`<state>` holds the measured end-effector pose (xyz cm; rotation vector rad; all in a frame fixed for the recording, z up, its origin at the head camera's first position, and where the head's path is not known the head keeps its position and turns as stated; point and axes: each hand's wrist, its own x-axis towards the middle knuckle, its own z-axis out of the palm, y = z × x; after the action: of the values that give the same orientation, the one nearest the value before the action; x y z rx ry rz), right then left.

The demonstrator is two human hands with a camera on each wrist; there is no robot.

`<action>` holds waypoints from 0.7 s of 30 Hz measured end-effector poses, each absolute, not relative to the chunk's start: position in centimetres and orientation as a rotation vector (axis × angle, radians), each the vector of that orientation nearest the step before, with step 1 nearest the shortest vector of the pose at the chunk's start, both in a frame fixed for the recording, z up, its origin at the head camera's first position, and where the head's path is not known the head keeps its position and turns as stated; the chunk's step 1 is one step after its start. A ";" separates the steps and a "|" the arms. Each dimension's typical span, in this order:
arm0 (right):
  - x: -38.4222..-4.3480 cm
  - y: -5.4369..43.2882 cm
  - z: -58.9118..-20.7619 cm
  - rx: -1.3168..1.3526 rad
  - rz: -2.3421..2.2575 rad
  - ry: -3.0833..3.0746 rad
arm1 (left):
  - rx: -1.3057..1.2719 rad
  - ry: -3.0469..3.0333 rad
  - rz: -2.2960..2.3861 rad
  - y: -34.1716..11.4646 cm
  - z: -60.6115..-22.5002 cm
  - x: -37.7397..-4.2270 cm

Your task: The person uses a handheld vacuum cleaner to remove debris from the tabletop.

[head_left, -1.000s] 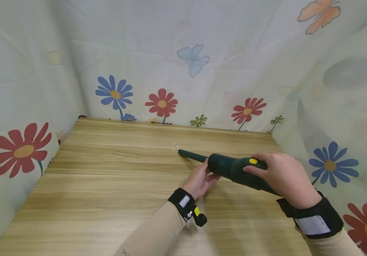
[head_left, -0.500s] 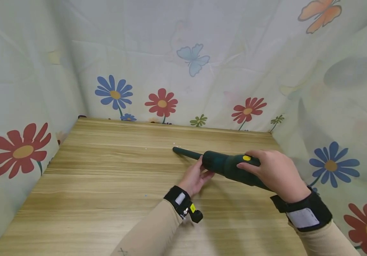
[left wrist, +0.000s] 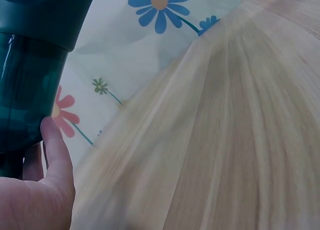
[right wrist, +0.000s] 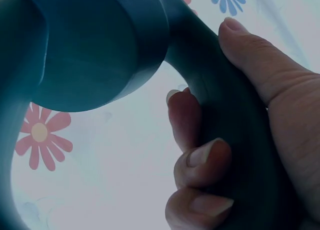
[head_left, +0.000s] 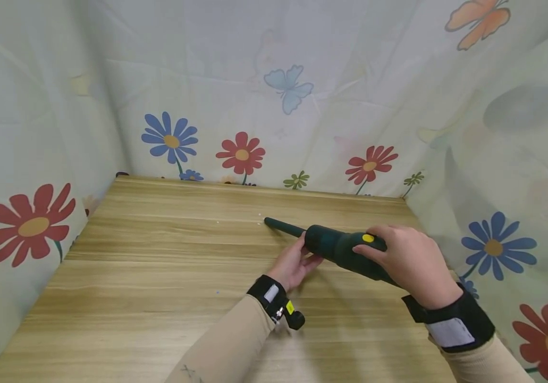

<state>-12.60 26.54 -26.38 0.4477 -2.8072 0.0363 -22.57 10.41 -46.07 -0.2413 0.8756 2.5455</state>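
Observation:
A dark green handheld vacuum cleaner (head_left: 333, 246) points left over the wooden table (head_left: 135, 255). My right hand (head_left: 417, 260) grips its handle (right wrist: 235, 125), fingers curled round it in the right wrist view and the thumb along the other side. The yellow button (head_left: 368, 238) shows beside that hand. My left hand (head_left: 293, 266) holds the front end from below, where the slim nozzle (head_left: 284, 227) begins. In the left wrist view, a fingertip presses the translucent dust cup (left wrist: 30, 95). Small white bits (head_left: 259, 223) lie right beside the nozzle tip.
Another white speck (head_left: 218, 222) lies further left, and a tiny blue speck (head_left: 217, 292) nearer the front. Pale fabric (head_left: 197, 80) printed with flowers and butterflies hangs behind the table's back edge and along both sides.
The vacuum cleaner, held in both hands, shifted left and then slightly back right. Its nozzle tip is a little farther back than a second ago, and fewer white bits show beside it.

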 end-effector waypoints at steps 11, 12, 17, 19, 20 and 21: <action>-13.0 26.3 -26.5 0.431 0.026 -2.807 | -0.252 0.853 2.538 10.4 -45.8 -23.1; -13.1 26.3 -26.5 0.432 0.026 -2.808 | -0.258 0.851 2.540 10.3 -45.8 -23.1; -13.4 26.1 -26.6 0.436 0.042 -2.807 | -0.282 0.854 2.545 10.2 -46.2 -23.6; -13.6 26.0 -26.7 0.436 0.052 -2.808 | -0.287 0.851 2.544 10.0 -46.4 -23.8; -13.6 25.9 -26.8 0.436 0.057 -2.809 | -0.285 0.850 2.545 9.9 -46.5 -23.9; -13.7 25.8 -26.9 0.436 0.062 -2.808 | -0.284 0.850 2.542 9.8 -46.5 -24.0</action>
<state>-13.68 25.78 -26.90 0.4364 -2.8085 0.0622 -23.98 9.76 -46.50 -0.2841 0.8500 2.5423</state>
